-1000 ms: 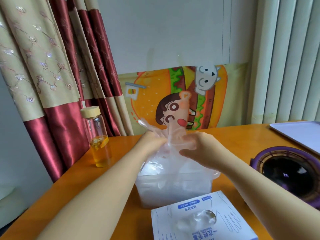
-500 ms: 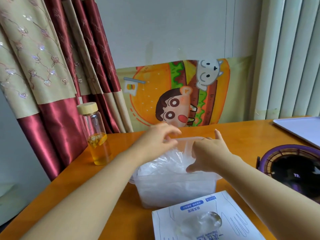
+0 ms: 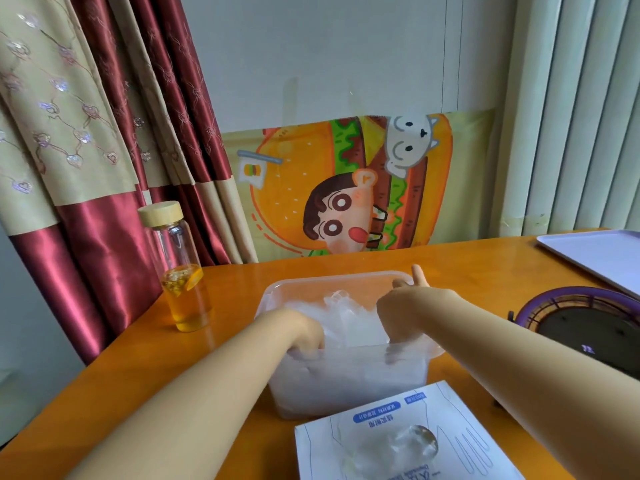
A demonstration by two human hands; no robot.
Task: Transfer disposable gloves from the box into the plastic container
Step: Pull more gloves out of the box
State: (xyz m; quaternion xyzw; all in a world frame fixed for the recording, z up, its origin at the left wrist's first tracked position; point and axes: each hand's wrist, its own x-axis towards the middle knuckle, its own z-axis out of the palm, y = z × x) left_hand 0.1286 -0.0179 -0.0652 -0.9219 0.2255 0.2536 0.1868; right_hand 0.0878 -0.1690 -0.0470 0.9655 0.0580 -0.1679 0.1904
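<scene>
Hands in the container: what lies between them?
Head view: crumpled clear gloves fill the gap between the left hand and right hand, inside the plastic container.

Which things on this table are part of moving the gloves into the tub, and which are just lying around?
Part of the job: glove box, gloves, plastic container, left hand, right hand.
Lying about: bottle, tray, purple round object.

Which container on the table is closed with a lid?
The glass bottle at the left, with its wooden cap on. The plastic container has no lid, and the glove box shows an open hole.
</scene>
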